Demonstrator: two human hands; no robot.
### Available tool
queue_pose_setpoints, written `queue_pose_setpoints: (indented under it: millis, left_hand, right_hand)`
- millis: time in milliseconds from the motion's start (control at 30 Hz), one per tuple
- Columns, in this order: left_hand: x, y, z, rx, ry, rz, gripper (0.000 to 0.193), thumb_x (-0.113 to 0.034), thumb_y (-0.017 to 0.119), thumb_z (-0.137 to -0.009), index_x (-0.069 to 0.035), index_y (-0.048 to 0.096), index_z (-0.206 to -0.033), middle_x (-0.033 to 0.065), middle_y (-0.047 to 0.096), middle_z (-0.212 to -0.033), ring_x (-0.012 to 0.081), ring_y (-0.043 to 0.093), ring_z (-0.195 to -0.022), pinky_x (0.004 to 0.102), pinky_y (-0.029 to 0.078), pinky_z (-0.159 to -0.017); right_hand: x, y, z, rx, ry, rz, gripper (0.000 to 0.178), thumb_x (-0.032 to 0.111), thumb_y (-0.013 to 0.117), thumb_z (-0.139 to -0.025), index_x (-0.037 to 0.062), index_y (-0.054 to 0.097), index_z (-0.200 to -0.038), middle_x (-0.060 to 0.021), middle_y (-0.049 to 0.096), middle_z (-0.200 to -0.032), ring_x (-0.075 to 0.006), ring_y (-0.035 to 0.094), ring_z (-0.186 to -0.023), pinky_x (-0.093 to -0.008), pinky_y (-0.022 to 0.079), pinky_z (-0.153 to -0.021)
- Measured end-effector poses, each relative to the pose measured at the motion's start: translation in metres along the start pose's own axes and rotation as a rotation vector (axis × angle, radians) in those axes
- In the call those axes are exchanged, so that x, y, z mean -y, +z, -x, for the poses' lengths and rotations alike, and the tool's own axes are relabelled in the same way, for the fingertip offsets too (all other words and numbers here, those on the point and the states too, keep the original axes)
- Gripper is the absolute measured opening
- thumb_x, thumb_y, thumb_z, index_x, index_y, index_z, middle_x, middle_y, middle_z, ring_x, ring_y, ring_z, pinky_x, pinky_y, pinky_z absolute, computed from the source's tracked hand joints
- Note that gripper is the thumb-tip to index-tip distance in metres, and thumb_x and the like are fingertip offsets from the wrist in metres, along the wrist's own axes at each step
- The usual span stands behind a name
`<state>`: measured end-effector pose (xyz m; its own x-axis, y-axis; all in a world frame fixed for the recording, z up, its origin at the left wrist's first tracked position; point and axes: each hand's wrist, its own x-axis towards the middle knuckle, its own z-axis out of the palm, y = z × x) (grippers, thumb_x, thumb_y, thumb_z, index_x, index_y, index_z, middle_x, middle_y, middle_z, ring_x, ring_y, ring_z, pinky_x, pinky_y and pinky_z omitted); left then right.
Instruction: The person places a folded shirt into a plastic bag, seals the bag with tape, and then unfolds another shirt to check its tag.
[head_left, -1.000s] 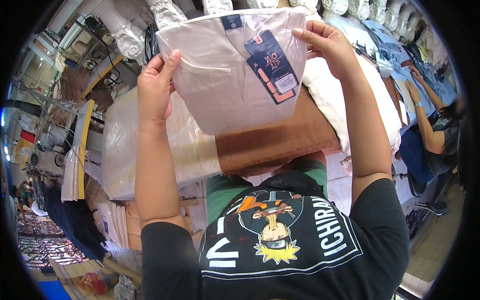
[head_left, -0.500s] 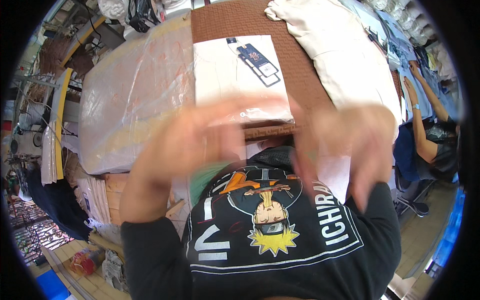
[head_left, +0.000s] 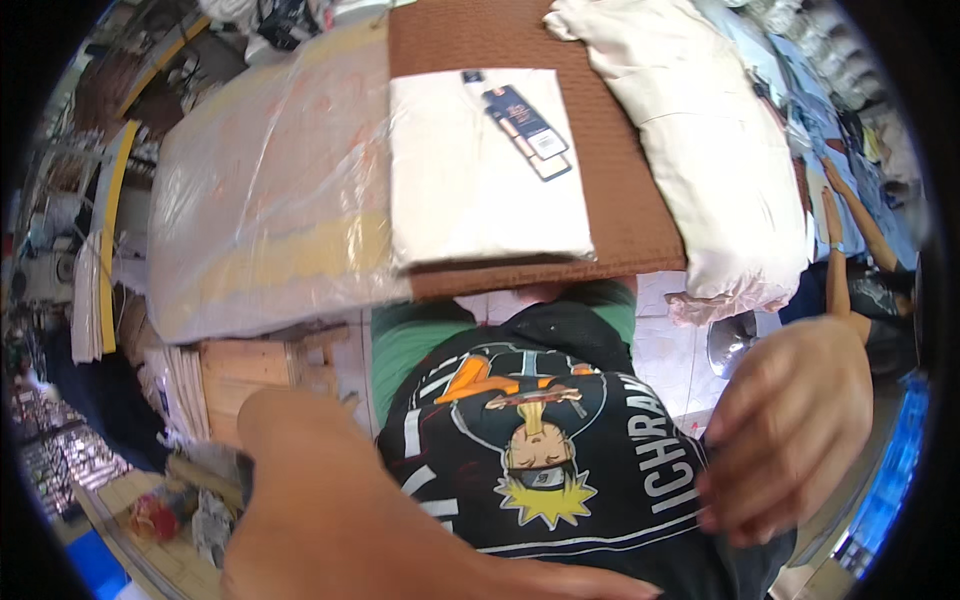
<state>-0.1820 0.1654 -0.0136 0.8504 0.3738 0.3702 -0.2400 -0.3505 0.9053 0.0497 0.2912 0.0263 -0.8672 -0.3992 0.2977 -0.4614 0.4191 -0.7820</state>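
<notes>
A folded white garment [head_left: 480, 190] in clear plastic lies flat on the brown padded table cover [head_left: 625, 170]. Dark blue hang tags [head_left: 528, 125] rest on its upper right part. Both hands are away from it, close to my body. My left hand [head_left: 330, 490] is low at the left in front of my black shirt, thumb apart and fingers stretched to the right, holding nothing visible. Off to the right, my right hand [head_left: 790, 430] hangs with loosely bent, slightly blurred fingers. Nothing can be seen in it.
A large plastic-wrapped stack [head_left: 270, 190] covers the table's left side. Loose white cloth [head_left: 715, 150] drapes along the right, over the front edge. Beyond it, a co-worker's hands [head_left: 832, 195] rest on light blue fabric. A wooden stool [head_left: 245, 375] stands below the left side.
Both hands have drawn back from the front edge of the folded garment toward my body and moved apart. The garment lies in the same place on the table cover.
</notes>
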Motion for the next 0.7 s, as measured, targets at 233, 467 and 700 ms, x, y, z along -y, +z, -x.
queue_pose_setpoints:
  millis: [233, 467, 700]
  left_hand:
    - [0.006, -0.016, 0.005, -0.024, 0.026, -0.043, 0.044, -0.03, 0.047, -0.091, -0.005, 0.05, -0.127, 0.0132, 0.043, -0.137, 0.0336, 0.031, -0.131, 0.0478, 0.022, -0.105]
    - [0.16, -0.041, 0.035, -0.727, -0.63, -1.102, 0.055, -0.039, 0.054, -0.087, -0.009, 0.044, -0.133, 0.0135, 0.034, -0.143, 0.0373, 0.024, -0.134, 0.0573, 0.019, -0.104]
    - [0.192, -0.032, 0.04, -0.556, -0.751, -1.301, 0.06, -0.046, 0.057, -0.083, -0.017, 0.045, -0.134, 0.012, 0.034, -0.143, 0.0354, 0.024, -0.135, 0.0584, 0.019, -0.104]
  right_hand:
    - [-0.136, -0.014, 0.025, -0.521, 0.508, 0.289, 0.019, 0.014, 0.064, -0.084, 0.0, 0.065, -0.097, -0.0111, 0.066, -0.088, -0.0172, 0.062, -0.083, -0.0288, 0.048, -0.078]
    - [-0.223, 0.013, 0.056, -1.039, 0.89, 0.271, 0.021, 0.014, 0.062, -0.083, 0.0021, 0.067, -0.1, -0.01, 0.066, -0.079, -0.0167, 0.061, -0.07, -0.0301, 0.048, -0.066]
    - [-0.242, 0.017, 0.059, -1.155, 1.127, 0.217, 0.027, 0.022, 0.061, -0.083, 0.0001, 0.067, -0.098, -0.0102, 0.065, -0.071, -0.0155, 0.058, -0.056, -0.0283, 0.047, -0.057]
